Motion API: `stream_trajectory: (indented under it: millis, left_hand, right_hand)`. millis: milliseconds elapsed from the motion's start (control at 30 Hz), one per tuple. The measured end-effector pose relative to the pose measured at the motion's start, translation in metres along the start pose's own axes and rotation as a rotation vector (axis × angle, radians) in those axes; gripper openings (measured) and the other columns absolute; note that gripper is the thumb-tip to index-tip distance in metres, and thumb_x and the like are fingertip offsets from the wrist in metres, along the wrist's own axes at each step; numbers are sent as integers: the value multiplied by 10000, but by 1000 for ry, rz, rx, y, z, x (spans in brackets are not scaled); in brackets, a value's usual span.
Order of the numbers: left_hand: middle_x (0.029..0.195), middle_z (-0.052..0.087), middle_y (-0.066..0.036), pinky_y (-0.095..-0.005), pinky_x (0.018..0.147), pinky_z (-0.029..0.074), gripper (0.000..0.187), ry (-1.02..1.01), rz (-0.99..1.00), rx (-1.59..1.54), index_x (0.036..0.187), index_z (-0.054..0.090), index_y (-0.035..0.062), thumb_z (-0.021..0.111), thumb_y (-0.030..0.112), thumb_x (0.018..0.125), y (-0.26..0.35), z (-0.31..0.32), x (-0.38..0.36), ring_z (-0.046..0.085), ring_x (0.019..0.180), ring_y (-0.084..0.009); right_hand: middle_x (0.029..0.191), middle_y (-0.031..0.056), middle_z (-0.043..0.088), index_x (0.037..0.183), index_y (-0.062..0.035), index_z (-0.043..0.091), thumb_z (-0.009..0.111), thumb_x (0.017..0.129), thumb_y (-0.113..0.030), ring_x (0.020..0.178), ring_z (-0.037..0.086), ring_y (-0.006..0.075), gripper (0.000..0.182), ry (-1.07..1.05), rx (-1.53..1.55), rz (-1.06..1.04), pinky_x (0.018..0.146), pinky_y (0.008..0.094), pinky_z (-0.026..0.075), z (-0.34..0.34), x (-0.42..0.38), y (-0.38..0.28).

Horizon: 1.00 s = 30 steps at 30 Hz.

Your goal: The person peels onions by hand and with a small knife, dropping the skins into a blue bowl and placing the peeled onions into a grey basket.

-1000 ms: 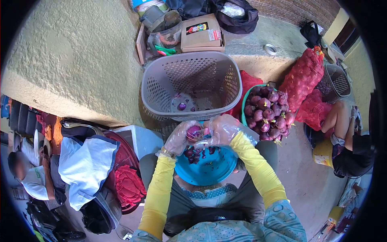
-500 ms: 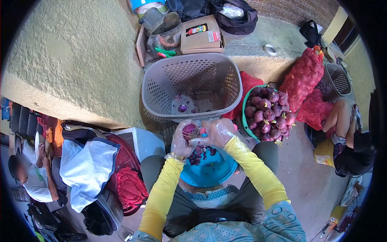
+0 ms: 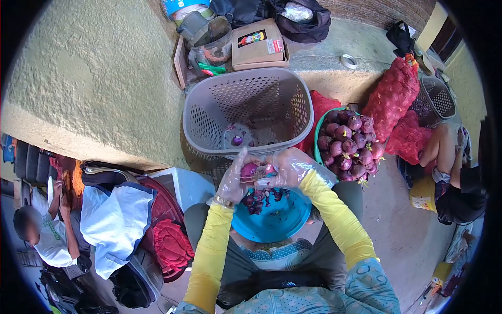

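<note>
My left hand, in a clear plastic glove, is closed around a red onion. Close against it, my gloved right hand is closed too, its thumb side by the onion. A small pink and bluish bit shows at its fingers, too small to name. Both hands are over a blue basin with dark purple onion skins in it. Just beyond them stands a grey perforated basket with one onion and scraps at its bottom.
Right of the basket, a green-rimmed tub is heaped with red onions. A full red mesh sack leans behind it. A cardboard box lies on the ledge. People sit at far left and far right.
Both hands have shifted slightly and turned around the onion, staying above the basin. My right hand's fingers have moved along the onion. The person at left has leaned and moved their arms.
</note>
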<state>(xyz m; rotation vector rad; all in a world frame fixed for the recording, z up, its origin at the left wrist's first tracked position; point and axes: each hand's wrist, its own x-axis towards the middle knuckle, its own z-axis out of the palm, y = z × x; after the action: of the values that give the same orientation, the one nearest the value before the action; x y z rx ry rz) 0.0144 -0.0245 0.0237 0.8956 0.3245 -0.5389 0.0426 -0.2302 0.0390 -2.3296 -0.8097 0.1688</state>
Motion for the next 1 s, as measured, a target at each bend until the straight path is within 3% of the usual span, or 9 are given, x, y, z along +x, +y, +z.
stream_trajectory:
  millis: [233, 433, 500, 533, 600, 833, 867, 900, 1000]
  left_hand:
    - [1019, 686, -93, -339, 821, 563, 277, 60, -71, -76, 1057, 664, 34, 664, 290, 951, -22, -22, 13, 672, 878, -198]
    - [1041, 676, -82, -360, 855, 566, 233, -14, 324, 419, 1096, 647, 64, 670, 213, 918, -33, -30, 10, 667, 950, -210]
    - [1030, 670, -86, -363, 856, 568, 238, -17, 913, 1018, 1088, 632, 55, 640, 238, 935, -33, -24, 8, 656, 956, -211]
    - [1030, 670, -86, -363, 856, 568, 238, -15, 915, 1019, 1088, 632, 55, 640, 238, 935, -38, -25, 11, 656, 956, -211]
    - [1097, 647, -98, -363, 894, 544, 493, 43, 375, -36, 1251, 517, 70, 743, 28, 815, -56, -31, 21, 657, 996, -220]
    - [1062, 647, -84, -342, 825, 547, 375, 192, 605, -61, 1266, 495, 51, 640, 123, 928, -68, -44, 33, 647, 944, -204]
    - [998, 648, -70, -343, 835, 535, 262, 238, 596, -54, 1125, 561, 65, 580, 274, 968, -66, -39, 31, 639, 916, -194]
    - [934, 649, -57, -344, 845, 522, 362, 284, 584, -47, 985, 627, 80, 519, 425, 1008, -58, -27, 26, 631, 889, -184]
    - [934, 652, -56, -334, 843, 522, 439, 77, 358, 110, 981, 627, 79, 477, 489, 1024, -21, 0, 4, 635, 889, -178]
  right_hand:
    - [736, 147, 679, 885, -123, 686, 647, 720, -778, 724, 681, 384, 677, -91, -183, -15, 653, 511, 526, 4, -2, 6]
    - [734, 154, 678, 878, -136, 684, 681, 720, -733, 720, 676, 392, 617, -41, -173, -10, 651, 516, 522, 10, -2, 1]
    - [734, 161, 677, 880, -137, 684, 680, 725, -729, 720, 673, 397, 612, -69, -165, 43, 655, 517, 522, 10, -2, -4]
    - [741, 172, 677, 884, -128, 683, 672, 732, -733, 724, 670, 405, 625, -50, -122, 60, 660, 520, 521, 12, -1, -5]
    - [747, 183, 677, 889, -119, 682, 665, 738, -738, 729, 666, 413, 638, -31, -83, 74, 665, 522, 520, 18, 0, -6]
    - [718, 209, 655, 820, -60, 671, 640, 770, -744, 722, 653, 422, 686, 16, 107, 156, 670, 510, 506, 35, -2, -11]
    - [712, 210, 651, 810, -58, 668, 639, 774, -743, 721, 650, 423, 686, -12, 124, 162, 670, 509, 503, 31, 0, -13]
    - [712, 210, 651, 810, -58, 668, 639, 774, -743, 721, 650, 423, 686, -11, 126, 162, 670, 509, 503, 26, 0, -14]
    - [715, 211, 650, 827, -64, 672, 626, 776, -754, 711, 644, 430, 693, -80, 142, 105, 661, 519, 497, 9, 0, -6]
